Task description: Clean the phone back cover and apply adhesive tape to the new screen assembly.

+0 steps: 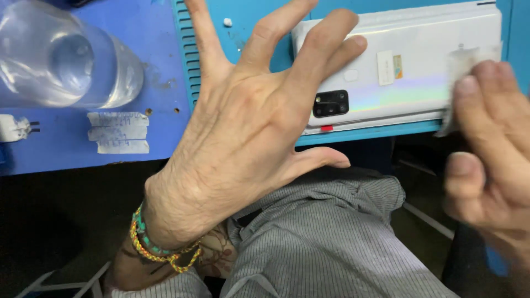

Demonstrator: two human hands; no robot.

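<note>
Our left hand splayed wide, fingertips on white phone back; right hand pinches a small wipe.

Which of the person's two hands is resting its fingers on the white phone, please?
The left hand, fingers spread over the white phone by its camera. The right hand pinches a small white wipe instead.

Blue worktable with teal ribbed mat; dark floor beneath.
</note>
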